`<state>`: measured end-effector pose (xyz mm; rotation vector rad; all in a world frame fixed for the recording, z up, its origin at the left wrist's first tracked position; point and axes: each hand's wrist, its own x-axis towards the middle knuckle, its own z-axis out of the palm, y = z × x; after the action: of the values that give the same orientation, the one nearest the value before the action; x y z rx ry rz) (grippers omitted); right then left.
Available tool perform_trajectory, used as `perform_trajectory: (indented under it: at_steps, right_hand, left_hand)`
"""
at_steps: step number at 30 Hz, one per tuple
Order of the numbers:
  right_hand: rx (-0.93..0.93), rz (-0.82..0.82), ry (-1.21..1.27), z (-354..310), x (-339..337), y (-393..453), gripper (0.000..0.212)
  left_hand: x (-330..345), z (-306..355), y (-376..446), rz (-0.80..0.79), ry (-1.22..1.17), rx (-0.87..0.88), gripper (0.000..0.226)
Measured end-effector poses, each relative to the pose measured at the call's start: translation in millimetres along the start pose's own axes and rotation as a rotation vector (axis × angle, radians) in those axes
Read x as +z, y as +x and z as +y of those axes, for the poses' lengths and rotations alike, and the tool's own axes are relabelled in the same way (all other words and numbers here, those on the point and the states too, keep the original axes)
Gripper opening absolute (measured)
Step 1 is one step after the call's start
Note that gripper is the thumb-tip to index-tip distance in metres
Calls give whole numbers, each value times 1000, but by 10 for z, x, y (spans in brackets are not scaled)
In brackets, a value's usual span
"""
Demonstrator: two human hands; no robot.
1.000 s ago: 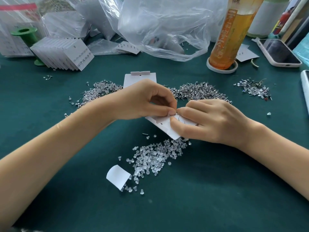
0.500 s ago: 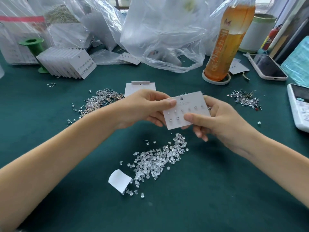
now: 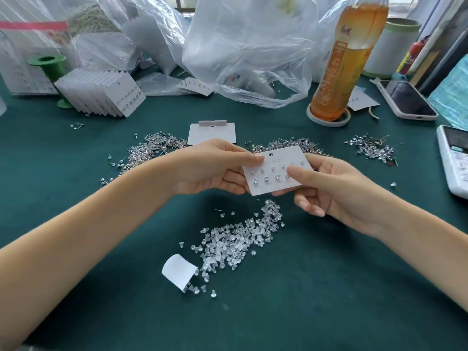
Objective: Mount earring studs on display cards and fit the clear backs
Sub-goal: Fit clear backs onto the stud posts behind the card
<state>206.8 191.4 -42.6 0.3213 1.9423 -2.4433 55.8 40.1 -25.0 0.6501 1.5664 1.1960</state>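
**Stud-filled card held face-up in both hands**

The white rectangular display card [image 3: 276, 171], carrying two rows of small clear-stone studs, is held above the dark green table covering [image 3: 304, 287], at the centre of the view. The left hand [image 3: 215, 168] pinches its 9 o'clock edge, thumb on top and fingers curled beneath. The right hand [image 3: 336, 188] pinches its 3 o'clock side, thumb pressed on the face and fingers under the card. At 6 o'clock from the card lies a loose heap of clear plastic earring backs [image 3: 240, 241]. At 12 o'clock lies a blank white card [image 3: 211, 133], with piles of loose metal studs [image 3: 152, 150] at 10 o'clock.
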Motion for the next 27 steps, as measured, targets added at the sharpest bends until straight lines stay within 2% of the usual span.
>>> perform_trajectory:
  at_steps: [8, 11, 13, 15, 18, 21, 27]
  right_hand:
    - [-15, 31, 12, 25, 9, -5, 35]
    - [-78, 98, 39, 47, 23, -12, 34]
    - [-125, 152, 62, 60, 35, -22, 31]
    - [-170, 202, 72, 70, 54, -30, 30]
    - [-229, 278, 67, 76, 88, -38, 30]
    - [-261, 329, 63, 78, 112, -41, 26]
    - [-272, 329, 59, 82, 118, -44, 26]
  left_hand:
    - [19, 0, -4, 6, -7, 24, 27]
    - [8, -15, 35, 126, -53, 64, 33]
    - [-23, -41, 55, 212, 84, 121, 29]
    - [-55, -64, 36, 225, 390, 219, 16]
    - [-25, -59, -34, 53, 697, 316, 8]
    - [48, -67, -73, -22, 790, 363, 9]
    - [78, -115, -46, -2, 826, 429, 9]
